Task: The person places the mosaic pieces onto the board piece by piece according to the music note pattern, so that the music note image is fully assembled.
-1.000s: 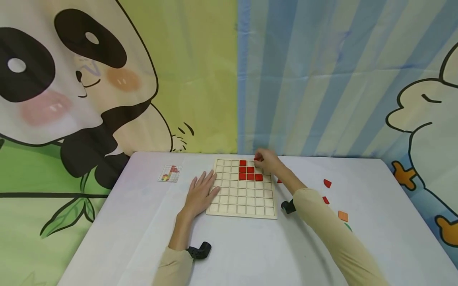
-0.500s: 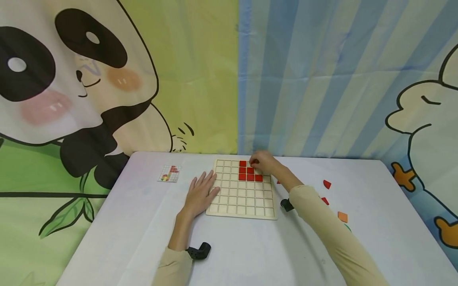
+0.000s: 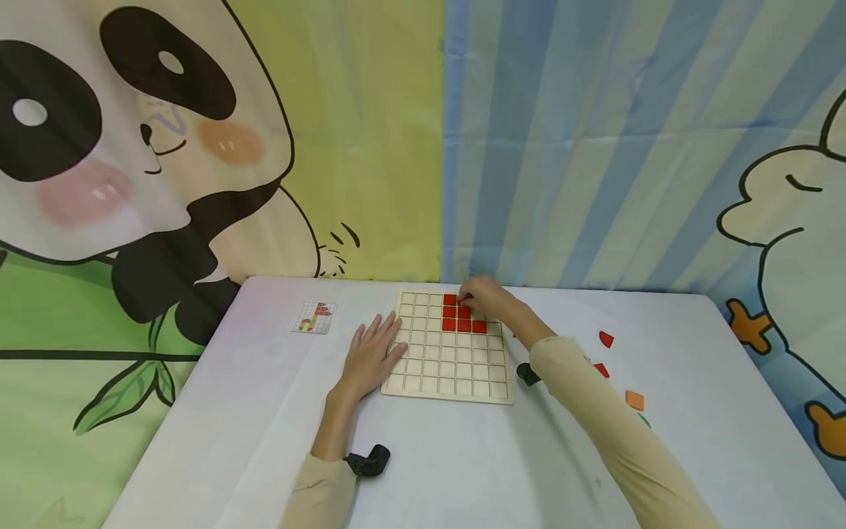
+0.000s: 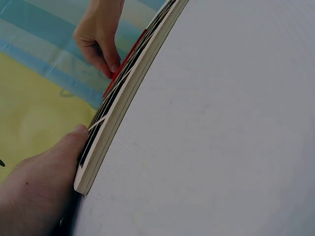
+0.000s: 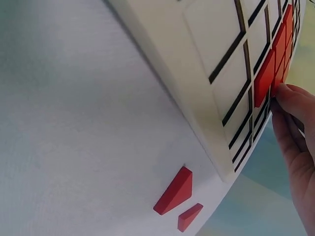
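Observation:
A wooden grid board (image 3: 446,371) lies on the table, with several red square tiles (image 3: 457,323) in its upper part. My left hand (image 3: 371,358) rests flat with fingers spread against the board's left edge; in the left wrist view its thumb (image 4: 74,140) lies along the rim. At the board's far side, my right hand (image 3: 487,297) pinches a small red piece over the top row, beside the red tiles. The fingers mostly hide that piece. In the right wrist view, the right thumb and fingertips (image 5: 283,93) meet right at the red tiles.
A small printed pattern card (image 3: 313,317) lies left of the board. To the right lie loose pieces: a red rounded one (image 3: 606,339), a red angular one (image 3: 601,369), an orange square (image 3: 634,400) and a partly hidden green one (image 3: 644,419). Two red pieces (image 5: 174,191) lie near the board's edge.
My right hand has moved slightly left along the board's top row with the red piece, closer to the placed tiles. The left hand has stayed at the board's edge.

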Tool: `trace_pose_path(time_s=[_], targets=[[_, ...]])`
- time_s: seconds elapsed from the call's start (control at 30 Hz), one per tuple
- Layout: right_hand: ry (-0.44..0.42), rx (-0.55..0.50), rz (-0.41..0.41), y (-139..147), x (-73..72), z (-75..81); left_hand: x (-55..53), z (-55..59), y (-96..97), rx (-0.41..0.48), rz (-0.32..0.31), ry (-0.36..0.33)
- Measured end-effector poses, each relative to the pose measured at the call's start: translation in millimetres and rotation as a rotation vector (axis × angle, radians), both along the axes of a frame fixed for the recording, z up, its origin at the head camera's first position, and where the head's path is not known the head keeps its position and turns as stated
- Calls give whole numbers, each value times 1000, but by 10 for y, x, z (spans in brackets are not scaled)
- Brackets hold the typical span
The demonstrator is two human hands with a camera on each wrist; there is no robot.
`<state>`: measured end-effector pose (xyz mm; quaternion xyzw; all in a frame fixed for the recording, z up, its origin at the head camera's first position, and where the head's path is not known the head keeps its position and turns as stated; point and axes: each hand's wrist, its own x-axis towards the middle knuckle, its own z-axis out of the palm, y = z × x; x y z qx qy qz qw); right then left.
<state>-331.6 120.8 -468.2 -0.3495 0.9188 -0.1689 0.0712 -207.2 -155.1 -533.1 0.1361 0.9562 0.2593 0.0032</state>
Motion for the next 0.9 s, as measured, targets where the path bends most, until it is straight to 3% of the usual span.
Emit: trace_pose_path(time_s=[0.27, 0.43, 0.53, 0.67, 0.9], targets=[[-47, -92, -56, 40, 19, 0, -18, -3, 15, 6, 0, 12], [-64, -118, -17, 157, 38, -34, -11, -21, 25, -1, -2, 5], [-126, -161, -2, 274, 98, 10, -12, -19, 24, 6, -2, 4], [-179, -216, -44, 473, 291, 123, -15, -17, 10, -3, -1, 2], [-100, -111, -132, 875, 786, 159, -21, -12, -6, -6, -2, -4]])
